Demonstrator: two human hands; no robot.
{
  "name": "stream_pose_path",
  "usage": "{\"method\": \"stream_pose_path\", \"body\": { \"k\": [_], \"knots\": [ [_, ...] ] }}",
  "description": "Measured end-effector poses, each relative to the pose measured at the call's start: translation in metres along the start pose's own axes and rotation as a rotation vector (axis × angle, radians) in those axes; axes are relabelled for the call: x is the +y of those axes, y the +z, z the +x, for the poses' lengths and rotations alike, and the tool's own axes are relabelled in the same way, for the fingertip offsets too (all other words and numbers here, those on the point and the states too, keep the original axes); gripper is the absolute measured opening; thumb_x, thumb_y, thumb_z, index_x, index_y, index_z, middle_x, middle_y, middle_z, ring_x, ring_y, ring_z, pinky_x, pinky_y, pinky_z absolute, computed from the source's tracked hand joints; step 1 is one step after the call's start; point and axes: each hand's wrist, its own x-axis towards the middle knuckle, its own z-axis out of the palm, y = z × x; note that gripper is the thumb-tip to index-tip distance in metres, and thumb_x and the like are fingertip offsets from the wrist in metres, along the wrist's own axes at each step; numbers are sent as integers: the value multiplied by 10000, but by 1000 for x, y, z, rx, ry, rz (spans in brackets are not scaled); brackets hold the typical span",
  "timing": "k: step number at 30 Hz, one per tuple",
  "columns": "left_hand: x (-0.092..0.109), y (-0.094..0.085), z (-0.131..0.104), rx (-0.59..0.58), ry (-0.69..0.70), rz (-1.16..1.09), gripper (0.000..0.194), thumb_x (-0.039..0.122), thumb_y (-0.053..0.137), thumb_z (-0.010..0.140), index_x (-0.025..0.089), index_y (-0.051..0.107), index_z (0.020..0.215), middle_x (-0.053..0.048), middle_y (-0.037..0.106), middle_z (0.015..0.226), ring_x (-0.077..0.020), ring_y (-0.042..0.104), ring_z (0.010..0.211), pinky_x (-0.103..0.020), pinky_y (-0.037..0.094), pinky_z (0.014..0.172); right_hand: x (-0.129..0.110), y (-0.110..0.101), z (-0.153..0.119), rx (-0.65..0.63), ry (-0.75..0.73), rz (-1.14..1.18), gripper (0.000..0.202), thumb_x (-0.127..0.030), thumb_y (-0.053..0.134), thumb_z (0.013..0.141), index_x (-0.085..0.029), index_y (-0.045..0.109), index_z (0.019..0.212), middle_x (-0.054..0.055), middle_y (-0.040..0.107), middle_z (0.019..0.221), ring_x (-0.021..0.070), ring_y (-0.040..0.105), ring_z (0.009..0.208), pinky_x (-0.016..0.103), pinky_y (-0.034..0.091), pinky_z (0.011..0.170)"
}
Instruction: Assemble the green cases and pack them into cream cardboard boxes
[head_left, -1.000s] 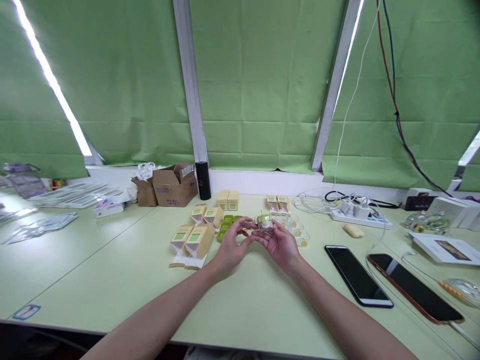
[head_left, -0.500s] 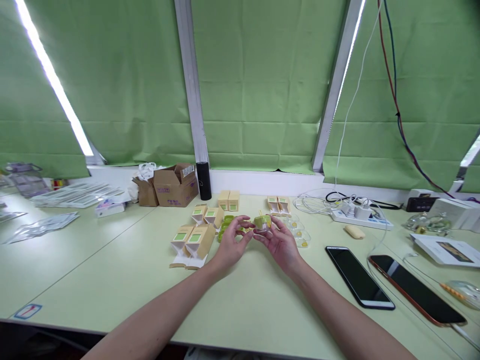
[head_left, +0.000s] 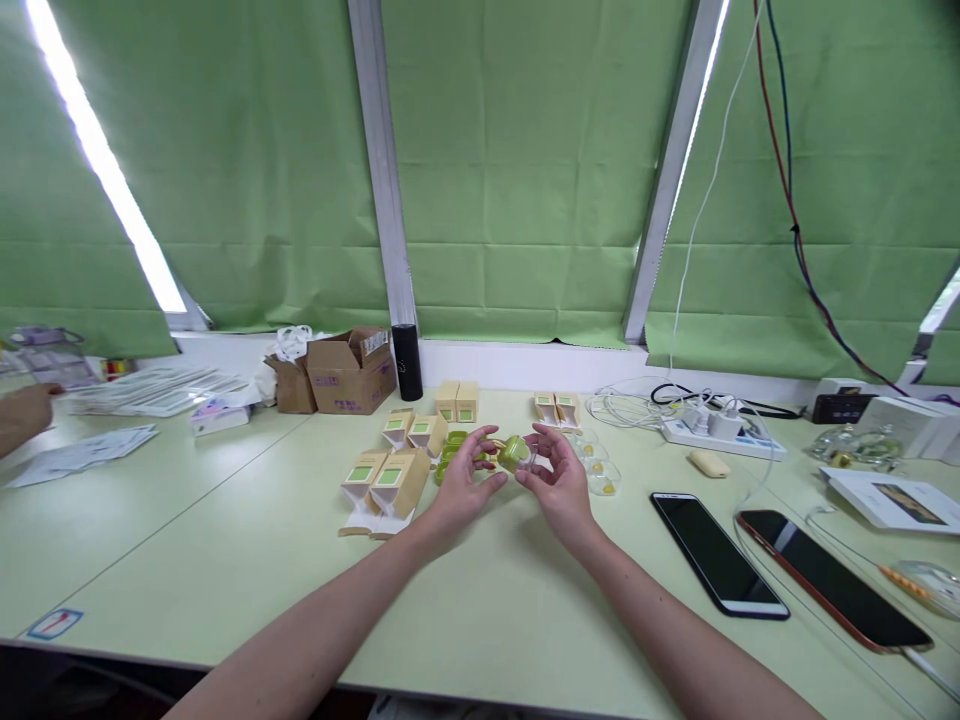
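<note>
A small green container with a clear part (head_left: 514, 453) is held above the table, tilted on its side, with a bit of yellow cord at its left. My right hand (head_left: 560, 485) grips its clear end between thumb and fingers. From the other side, my left hand (head_left: 463, 487) curls its fingers and thumb around the green end and cord. Several green pieces (head_left: 452, 450) lie behind my left hand, partly hidden by it. Beyond my right hand are clear rounded shells (head_left: 602, 477) with yellow bits in them.
Open beige boxes (head_left: 401, 480) stand left of my hands, and more beige boxes (head_left: 457, 400) at the back. Phones (head_left: 718, 553) and a power strip (head_left: 724, 440) lie to the right. A cardboard box (head_left: 351, 375) and black bottle (head_left: 407, 362) stand back left. Another person's hand (head_left: 30, 412) shows far left.
The green container has turned in my fingers and shifted slightly left, its green side now facing me. My right hand has rolled from palm-up to a pinch. Another person's hand has appeared far left.
</note>
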Motion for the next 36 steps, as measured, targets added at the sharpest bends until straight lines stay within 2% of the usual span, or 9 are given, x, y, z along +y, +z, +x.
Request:
{"method": "stream_pose_path", "body": {
  "k": [4, 9, 15, 19, 21, 25, 29, 33, 36],
  "knots": [
    [4, 1, 0, 13, 3, 16, 698, 302, 875, 805, 247, 582, 1436, -136, 683, 1366, -301, 633, 1303, -435, 508, 1069, -2, 2, -3, -40, -15, -47, 659, -188, 809, 706, -282, 624, 1331, 91, 687, 1257, 282, 646, 1221, 368, 581, 861],
    [8, 2, 0, 33, 1, 88, 600, 251, 872, 781, 243, 666, 1345, -127, 681, 1403, -301, 643, 1284, -449, 521, 1074, -2, 3, -5, -72, -1, -57, 667, -194, 784, 707, -286, 613, 1345, 92, 694, 1255, 294, 642, 1260, 371, 585, 849],
    [6, 1, -1, 41, -21, 190, 523, 244, 860, 782, 238, 726, 1287, -121, 687, 1363, -276, 684, 1120, -467, 560, 1027, 8, -1, -3, -104, 11, -61, 655, -230, 791, 714, -305, 601, 1336, 84, 690, 1251, 285, 662, 1227, 363, 599, 822],
    [7, -1, -2, 54, 1, 269, 509, 257, 867, 789, 242, 745, 1283, -118, 687, 1303, -278, 673, 1120, -474, 553, 1045, 9, -7, 2, -115, -3, -156, 590, -244, 730, 754, -284, 601, 1328, 99, 699, 1280, 276, 694, 1168, 370, 599, 808],
    [8, -2, -3, 44, 27, 311, 500, 279, 872, 797, 239, 749, 1280, -118, 683, 1261, -285, 660, 1135, -485, 541, 1066, 6, -13, 7, -82, -51, -229, 511, -242, 668, 788, -262, 614, 1296, 108, 714, 1273, 276, 699, 1151, 389, 592, 828],
    [10, -2, -5, -3, 16, 422, 469, 242, 868, 793, 239, 759, 1249, -108, 666, 1204, -298, 636, 1174, -509, 506, 1113, 2, -28, 20, 68, -172, -490, 321, -274, 593, 848, -221, 690, 1150, 121, 747, 1207, 290, 681, 1115, 417, 565, 852],
    [9, 0, -10, -82, -23, 512, 440, 251, 864, 794, 233, 761, 1222, -108, 646, 1210, -302, 629, 1194, -515, 486, 1142, 1, -44, 38, 103, -179, -824, 301, -251, 516, 908, -218, 724, 1124, 106, 770, 1176, 303, 657, 1130, 447, 523, 949],
    [11, 1, -13, -130, -12, 585, 444, 270, 858, 792, 242, 756, 1223, -106, 656, 1215, -304, 606, 1206, -500, 494, 1132, -2, -48, 61, -26, -63, -1340, 443, -140, 415, 976, -225, 699, 1304, 84, 739, 1355, 290, 599, 1251, 419, 449, 1026],
    [15, 1, -14, -173, -9, 624, 431, 282, 852, 799, 244, 752, 1217, -103, 681, 1205, -315, 594, 1210, -500, 505, 1109, -1, -41, 78, -108, -39, -1440, 471, -100, 464, 954, -238, 711, 1330, 91, 716, 1409, 310, 532, 1329, 424, 390, 1043]
  ]
}}
